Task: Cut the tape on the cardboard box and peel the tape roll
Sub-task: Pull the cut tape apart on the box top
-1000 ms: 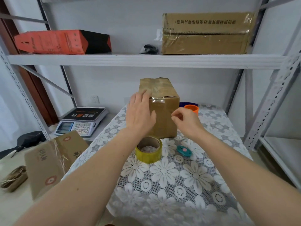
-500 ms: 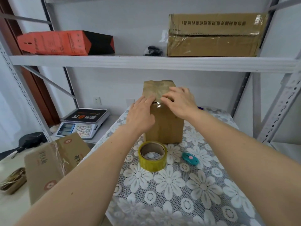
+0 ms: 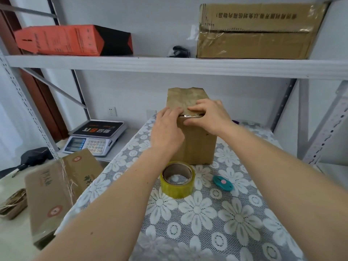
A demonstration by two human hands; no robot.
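Observation:
A tall brown cardboard box (image 3: 195,146) stands upright on the flowered tablecloth (image 3: 216,213). Shiny tape runs across its near top edge. My left hand (image 3: 166,130) lies against the box's upper left corner, fingers on the top. My right hand (image 3: 211,117) rests on the top, fingers pressing the taped edge and thumb on the front face. A yellowish tape roll (image 3: 177,178) lies flat in front of the box. A small teal cutter (image 3: 223,183) with a pink button lies to the right of the roll.
A digital scale (image 3: 96,137) sits on the lower shelf at left. A printed carton (image 3: 60,187) leans at the table's left edge. The upper shelf holds an orange box (image 3: 62,40) and a large cardboard box (image 3: 258,32). A shelf upright (image 3: 327,127) stands at right.
My right hand rose from the box's front right side onto its top edge and settled there. My left hand stayed at the upper left corner.

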